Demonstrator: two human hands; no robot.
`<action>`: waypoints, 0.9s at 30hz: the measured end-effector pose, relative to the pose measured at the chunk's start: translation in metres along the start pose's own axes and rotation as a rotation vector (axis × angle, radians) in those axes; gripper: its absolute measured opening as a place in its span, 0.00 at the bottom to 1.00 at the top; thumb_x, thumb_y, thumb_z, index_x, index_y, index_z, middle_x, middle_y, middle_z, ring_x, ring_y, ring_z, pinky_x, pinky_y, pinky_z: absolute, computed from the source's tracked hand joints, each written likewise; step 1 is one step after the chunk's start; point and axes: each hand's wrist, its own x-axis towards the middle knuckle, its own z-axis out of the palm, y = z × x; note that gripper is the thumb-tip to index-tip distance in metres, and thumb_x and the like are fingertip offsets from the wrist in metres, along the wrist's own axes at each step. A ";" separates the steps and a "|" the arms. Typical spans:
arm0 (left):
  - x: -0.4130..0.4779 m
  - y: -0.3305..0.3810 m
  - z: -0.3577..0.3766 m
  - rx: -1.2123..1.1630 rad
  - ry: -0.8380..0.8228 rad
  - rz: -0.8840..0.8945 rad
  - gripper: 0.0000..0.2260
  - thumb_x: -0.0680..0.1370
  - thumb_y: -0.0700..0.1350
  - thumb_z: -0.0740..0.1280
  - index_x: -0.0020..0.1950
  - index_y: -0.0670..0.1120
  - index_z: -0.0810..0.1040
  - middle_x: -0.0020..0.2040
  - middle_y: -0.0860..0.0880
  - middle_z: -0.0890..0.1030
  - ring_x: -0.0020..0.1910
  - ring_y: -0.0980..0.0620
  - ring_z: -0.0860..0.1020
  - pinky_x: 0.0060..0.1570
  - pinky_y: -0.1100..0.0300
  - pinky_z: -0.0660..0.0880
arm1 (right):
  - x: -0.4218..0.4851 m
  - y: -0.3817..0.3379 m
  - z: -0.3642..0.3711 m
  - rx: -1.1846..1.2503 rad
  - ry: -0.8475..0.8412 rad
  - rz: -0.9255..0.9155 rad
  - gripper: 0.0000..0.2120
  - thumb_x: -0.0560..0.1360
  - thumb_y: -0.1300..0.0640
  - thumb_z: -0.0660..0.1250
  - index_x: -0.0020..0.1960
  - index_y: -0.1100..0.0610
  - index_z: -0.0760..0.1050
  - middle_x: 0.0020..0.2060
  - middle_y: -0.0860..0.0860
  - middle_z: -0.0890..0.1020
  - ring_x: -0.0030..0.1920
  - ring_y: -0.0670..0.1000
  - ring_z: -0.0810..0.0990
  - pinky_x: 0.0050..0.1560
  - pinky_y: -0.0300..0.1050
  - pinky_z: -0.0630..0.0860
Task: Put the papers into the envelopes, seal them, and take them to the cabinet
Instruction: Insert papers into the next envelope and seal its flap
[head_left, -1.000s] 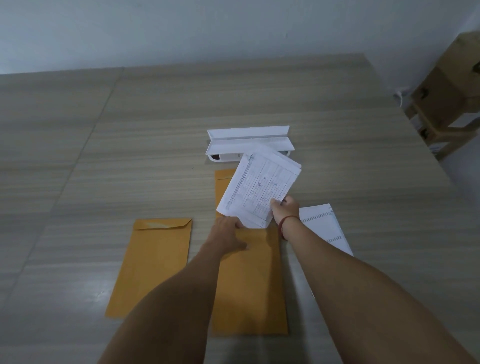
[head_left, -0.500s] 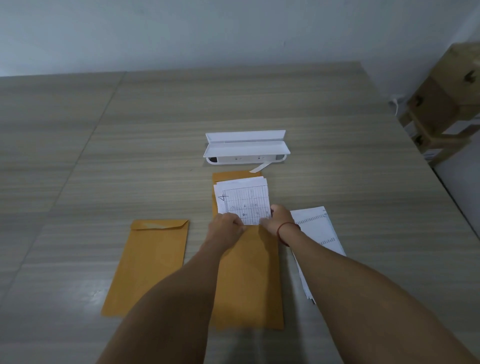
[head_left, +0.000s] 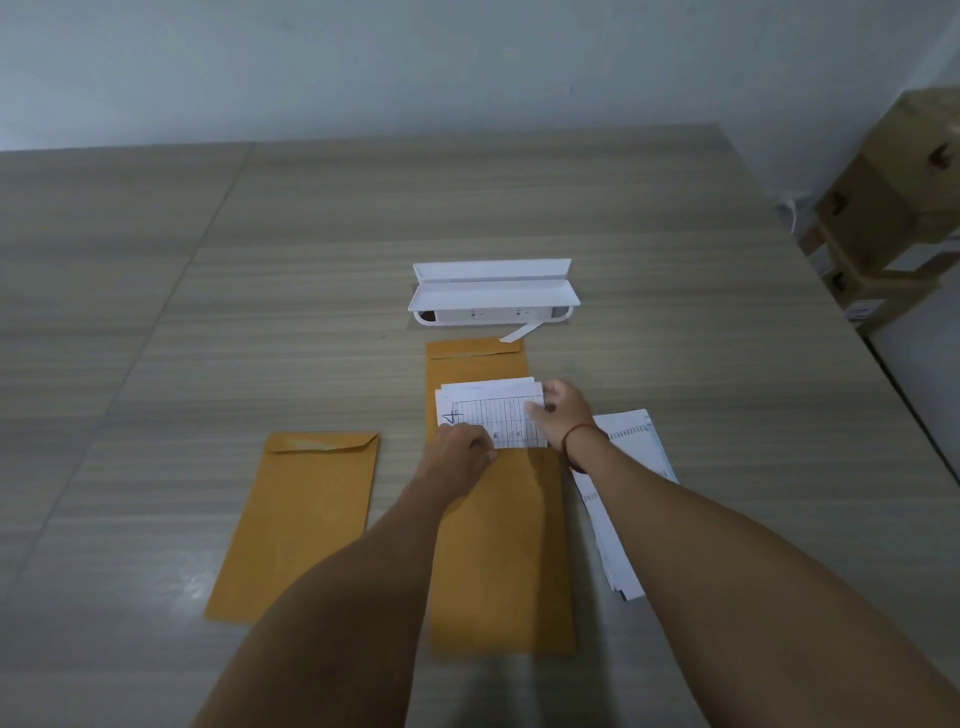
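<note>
Head view, wood-grain table (head_left: 260, 312), pale wall (head_left: 363, 62)

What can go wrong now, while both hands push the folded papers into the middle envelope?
1. The folded papers look nearly as wide as the middle envelope, so their corners may catch at its mouth and crumple.
2. The left hand and right hand grip only the papers; nothing pins the envelope, so it may slide toward the white tape dispenser.
3. The right forearm lies over the loose papers and may drag them.
</note>
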 end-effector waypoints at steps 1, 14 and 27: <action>0.000 0.000 0.000 -0.010 0.000 0.001 0.04 0.74 0.41 0.70 0.44 0.41 0.82 0.42 0.45 0.83 0.41 0.50 0.76 0.44 0.58 0.71 | 0.002 -0.003 -0.001 -0.008 0.027 -0.022 0.16 0.78 0.60 0.63 0.65 0.59 0.71 0.59 0.54 0.80 0.57 0.54 0.79 0.56 0.46 0.76; -0.002 -0.001 0.000 -0.112 0.048 -0.047 0.03 0.74 0.38 0.70 0.42 0.39 0.81 0.43 0.42 0.83 0.42 0.46 0.76 0.43 0.58 0.68 | -0.010 0.005 0.000 -0.330 -0.098 -0.160 0.14 0.80 0.61 0.59 0.63 0.53 0.74 0.58 0.54 0.80 0.56 0.55 0.79 0.57 0.50 0.77; -0.015 -0.004 0.009 -0.145 0.040 -0.065 0.03 0.74 0.39 0.70 0.41 0.40 0.80 0.42 0.42 0.81 0.44 0.50 0.73 0.47 0.58 0.68 | -0.017 0.011 -0.002 -0.526 -0.297 -0.089 0.12 0.80 0.60 0.60 0.62 0.56 0.76 0.58 0.55 0.79 0.58 0.55 0.77 0.60 0.48 0.74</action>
